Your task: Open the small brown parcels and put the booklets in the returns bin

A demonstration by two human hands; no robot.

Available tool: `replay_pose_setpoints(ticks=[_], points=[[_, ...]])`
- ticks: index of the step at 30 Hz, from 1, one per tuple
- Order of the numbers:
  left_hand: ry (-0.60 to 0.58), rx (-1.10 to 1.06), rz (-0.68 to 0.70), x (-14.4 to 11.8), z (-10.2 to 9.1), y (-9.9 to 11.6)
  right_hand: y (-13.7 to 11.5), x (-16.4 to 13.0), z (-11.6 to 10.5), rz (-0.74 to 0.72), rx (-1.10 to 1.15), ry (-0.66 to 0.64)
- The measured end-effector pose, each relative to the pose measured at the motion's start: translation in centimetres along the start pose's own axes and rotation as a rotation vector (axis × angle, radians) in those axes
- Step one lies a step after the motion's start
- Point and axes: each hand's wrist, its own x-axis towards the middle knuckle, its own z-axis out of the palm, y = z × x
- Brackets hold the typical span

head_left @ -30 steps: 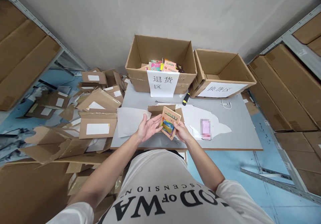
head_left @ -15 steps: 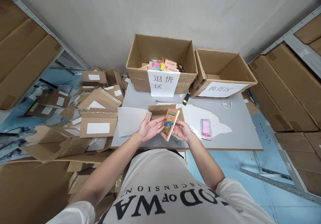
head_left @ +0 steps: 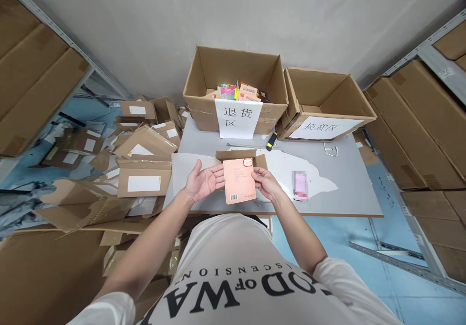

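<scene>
A small book point(head_left: 239, 182) with a salmon-pink back cover, a red stamp-like mark and a barcode faces up between my hands. My right hand point(head_left: 268, 184) pinches its right edge, thumb on top. On the other side my left hand point(head_left: 206, 182) is open, palm up, its fingertips at the book's left edge; whether they touch it is hard to tell. Behind the book sits an open small carton point(head_left: 236, 154), partly covered by it, on the grey table point(head_left: 345, 189).
A large carton point(head_left: 198, 114) with books and a labelled paper stands at the back, beside another labelled carton point(head_left: 296, 130). A yellow-black cutter point(head_left: 271, 141), white paper point(head_left: 316, 177) and a pink item point(head_left: 300, 185) lie on the table. Discarded cartons point(head_left: 143, 177) pile up at left.
The book has been turned over: its illustrated front showed before, and its plain pink back shows now. My left hand has moved slightly left and opened away from it.
</scene>
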Motion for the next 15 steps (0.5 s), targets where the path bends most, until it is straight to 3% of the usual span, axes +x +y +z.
replay_pose_setpoints(ticks=[3, 7, 15], points=[[0.146, 0.226, -0.049, 0.0, -0.4, -1.3, -0.3, -0.3, 0.0, -0.022, 0.029, 0.026], [0.356, 0.444, 0.002, 0.6, -0.4, -3.3, -0.2, -0.5, 0.0, -0.07, 0.041, 0.06], [0.449, 0.466, 0.077, 1.2, -0.1, -3.3, 0.1, -1.0, -0.7, -0.082, 0.038, 0.017]])
